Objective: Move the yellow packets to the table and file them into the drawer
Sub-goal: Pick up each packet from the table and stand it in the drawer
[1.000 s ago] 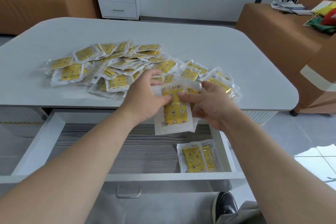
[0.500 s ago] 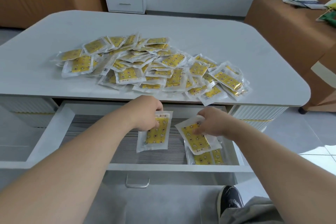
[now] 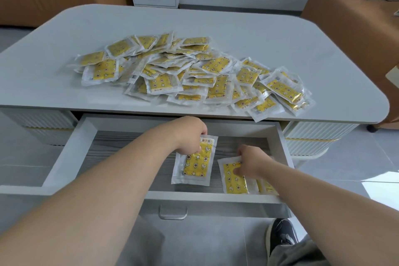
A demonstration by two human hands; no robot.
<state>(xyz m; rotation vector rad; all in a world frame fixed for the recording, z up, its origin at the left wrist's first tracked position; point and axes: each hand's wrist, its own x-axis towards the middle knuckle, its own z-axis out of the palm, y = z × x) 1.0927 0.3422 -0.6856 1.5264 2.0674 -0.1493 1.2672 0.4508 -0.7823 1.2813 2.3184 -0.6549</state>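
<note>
Your left hand (image 3: 190, 134) and right hand (image 3: 250, 162) inside the drawer (image 3: 71, 153), left packet (image 3: 195, 165) held by one, right packet (image 3: 232, 176) just beside it held by the other, packet heap (image 3: 190, 75) on the table (image 3: 259, 34) beyond both hands.

both hands in open drawer (image 3: 71, 157): left hand (image 3: 190, 134) grips packet (image 3: 195, 163), right hand (image 3: 250, 161) grips another (image 3: 232, 177).

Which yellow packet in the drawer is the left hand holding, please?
The lone packet nearer the drawer's middle, gripped at its top edge; the other packets lie stacked under the right hand.
</note>
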